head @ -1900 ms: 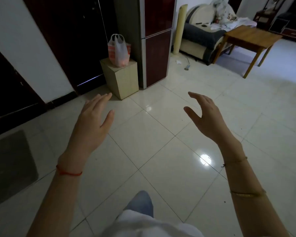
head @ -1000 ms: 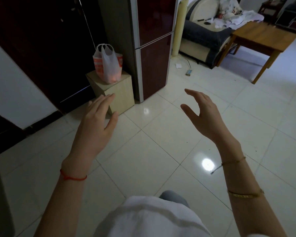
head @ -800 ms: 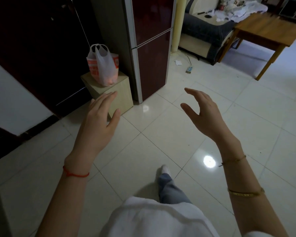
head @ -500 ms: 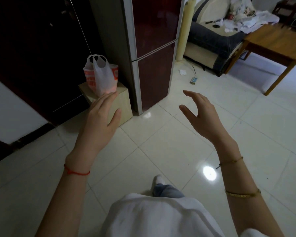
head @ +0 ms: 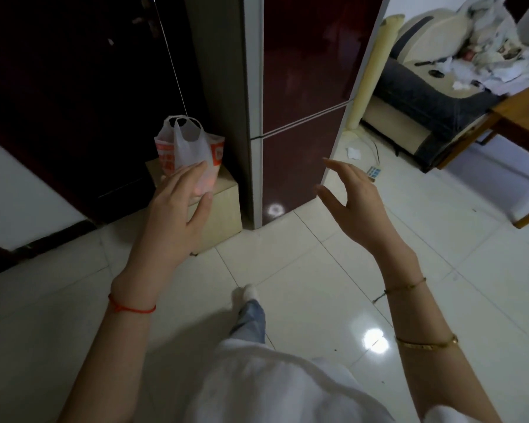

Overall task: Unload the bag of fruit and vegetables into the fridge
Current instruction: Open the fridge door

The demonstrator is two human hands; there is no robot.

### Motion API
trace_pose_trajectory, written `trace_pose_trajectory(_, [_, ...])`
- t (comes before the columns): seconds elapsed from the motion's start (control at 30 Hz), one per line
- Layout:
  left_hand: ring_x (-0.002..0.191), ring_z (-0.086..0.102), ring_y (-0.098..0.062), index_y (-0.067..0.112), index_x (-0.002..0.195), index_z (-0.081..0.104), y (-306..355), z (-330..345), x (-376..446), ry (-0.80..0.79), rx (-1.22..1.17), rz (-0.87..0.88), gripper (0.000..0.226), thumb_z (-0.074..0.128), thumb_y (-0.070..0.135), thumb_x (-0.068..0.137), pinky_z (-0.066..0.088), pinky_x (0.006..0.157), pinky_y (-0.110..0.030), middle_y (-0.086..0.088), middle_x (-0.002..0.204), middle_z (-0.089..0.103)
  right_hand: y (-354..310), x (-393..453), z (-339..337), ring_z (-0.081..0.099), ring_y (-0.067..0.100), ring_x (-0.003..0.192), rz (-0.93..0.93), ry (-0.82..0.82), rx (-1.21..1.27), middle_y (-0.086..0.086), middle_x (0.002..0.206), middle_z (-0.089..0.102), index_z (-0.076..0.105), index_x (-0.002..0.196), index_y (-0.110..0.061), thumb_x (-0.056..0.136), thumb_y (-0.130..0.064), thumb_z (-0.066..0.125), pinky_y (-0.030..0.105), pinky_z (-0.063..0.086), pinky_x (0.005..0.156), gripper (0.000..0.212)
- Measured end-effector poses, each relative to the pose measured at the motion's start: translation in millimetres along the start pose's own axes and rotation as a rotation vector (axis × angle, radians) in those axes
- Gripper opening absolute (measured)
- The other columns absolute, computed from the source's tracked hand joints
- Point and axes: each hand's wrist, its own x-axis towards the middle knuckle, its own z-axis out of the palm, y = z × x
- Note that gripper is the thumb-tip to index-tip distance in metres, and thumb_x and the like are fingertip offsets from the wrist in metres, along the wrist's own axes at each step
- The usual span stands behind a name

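Note:
A white and orange plastic bag (head: 187, 148) stands upright on a small beige box (head: 220, 206) just left of the fridge (head: 300, 96). The fridge is dark red with two doors, both closed. My left hand (head: 173, 215) is raised with fingers straight, and it overlaps the lower part of the bag in the picture; it holds nothing. My right hand (head: 353, 206) hovers in front of the fridge's lower door, fingers spread and slightly bent, also holding nothing.
A dark cabinet (head: 83, 87) fills the wall behind the bag. A sofa (head: 434, 96) with clutter and a wooden table (head: 519, 117) stand at the right. White floor tiles (head: 318, 285) stretch between me and the fridge. My own foot (head: 248, 293) shows below.
I have walked closer to the fridge and bag; both look larger and nearer. My hands stayed raised and open, the left one now in front of the bag.

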Motion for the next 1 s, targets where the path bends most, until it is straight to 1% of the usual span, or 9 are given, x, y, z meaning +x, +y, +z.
trace_pose_trajectory(0.07, [0.136, 0.031, -0.006, 0.011, 0.149, 0.04, -9, 9, 25, -0.003, -0.008, -0.025, 0.051, 0.051, 0.021, 0.101, 0.016, 0.102, 0.002, -0.009, 0.152, 0.042, 9, 29, 8, 0.044, 0.016, 0.135, 0.002, -0.008, 0.015, 0.001, 0.144, 0.051, 0.044, 0.145, -0.018, 0.099, -0.036, 0.054, 0.018, 0.027, 0.105, 0.051])
trace_pose_trajectory(0.17, [0.139, 0.039, -0.02, 0.01, 0.149, 0.039, -20, 20, 67, -0.005, -0.023, -0.06, 0.051, 0.05, 0.024, 0.101, 0.029, 0.105, -0.018, -0.009, 0.152, 0.041, 18, 76, 18, 0.045, 0.017, 0.134, -0.017, -0.007, 0.027, 0.002, 0.142, 0.053, 0.045, 0.144, -0.017, 0.098, -0.035, 0.055, 0.019, 0.028, 0.105, 0.051])
trace_pose_trajectory(0.47, [0.139, 0.04, -0.026, 0.017, 0.151, 0.035, -43, 36, 194, -0.045, -0.048, -0.074, 0.053, 0.049, 0.025, 0.101, 0.041, 0.105, -0.034, -0.008, 0.153, 0.038, 29, 201, 32, 0.046, 0.019, 0.132, -0.038, 0.035, 0.075, 0.003, 0.138, 0.055, 0.047, 0.143, -0.015, 0.098, -0.033, 0.055, 0.023, 0.032, 0.107, 0.049])
trace_pose_trajectory(0.6, [0.139, 0.041, -0.027, 0.019, 0.152, 0.033, -51, 40, 225, -0.062, -0.068, -0.119, 0.054, 0.048, 0.028, 0.101, 0.047, 0.105, -0.048, -0.009, 0.154, 0.038, 32, 234, 38, 0.044, 0.02, 0.134, -0.037, -0.001, 0.085, 0.003, 0.141, 0.053, 0.045, 0.144, -0.016, 0.098, -0.035, 0.053, 0.034, 0.037, 0.112, 0.05])
trace_pose_trajectory(0.7, [0.139, 0.041, -0.027, 0.02, 0.153, 0.032, -55, 45, 240, -0.057, -0.076, -0.143, 0.054, 0.047, 0.03, 0.102, 0.047, 0.105, -0.049, -0.007, 0.154, 0.037, 33, 253, 41, 0.043, 0.022, 0.137, -0.05, -0.011, 0.093, 0.004, 0.142, 0.052, 0.045, 0.144, -0.017, 0.099, -0.035, 0.053, 0.042, 0.038, 0.113, 0.049])
trace_pose_trajectory(0.8, [0.14, 0.039, -0.023, 0.019, 0.153, 0.033, -57, 52, 252, -0.049, -0.09, -0.159, 0.054, 0.048, 0.029, 0.102, 0.043, 0.109, -0.044, -0.006, 0.154, 0.039, 33, 270, 43, 0.043, 0.023, 0.137, -0.073, -0.014, 0.114, 0.005, 0.141, 0.052, 0.046, 0.144, -0.016, 0.099, -0.031, 0.054, 0.042, 0.038, 0.113, 0.048])
trace_pose_trajectory(0.93, [0.14, 0.04, -0.018, 0.02, 0.151, 0.034, -56, 60, 274, -0.027, -0.095, -0.151, 0.056, 0.044, 0.037, 0.099, 0.037, 0.115, -0.049, -0.002, 0.152, 0.043, 32, 294, 43, 0.039, 0.022, 0.141, -0.129, -0.004, 0.132, 0.005, 0.143, 0.051, 0.047, 0.143, -0.015, 0.099, -0.03, 0.055, 0.038, 0.035, 0.115, 0.047])
trace_pose_trajectory(0.97, [0.139, 0.04, -0.016, 0.022, 0.152, 0.033, -56, 63, 281, -0.019, -0.105, -0.152, 0.055, 0.045, 0.037, 0.1, 0.037, 0.115, -0.043, 0.0, 0.153, 0.042, 31, 301, 42, 0.038, 0.021, 0.142, -0.147, 0.008, 0.127, 0.005, 0.144, 0.051, 0.047, 0.142, -0.014, 0.099, -0.03, 0.055, 0.038, 0.034, 0.116, 0.046])
trace_pose_trajectory(1.0, [0.138, 0.039, -0.011, 0.023, 0.152, 0.033, -55, 67, 289, -0.012, -0.118, -0.158, 0.054, 0.046, 0.035, 0.101, 0.038, 0.113, -0.03, 0.001, 0.154, 0.041, 31, 309, 42, 0.037, 0.021, 0.142, -0.168, 0.021, 0.119, 0.004, 0.144, 0.051, 0.048, 0.142, -0.014, 0.099, -0.029, 0.056, 0.037, 0.034, 0.116, 0.046])
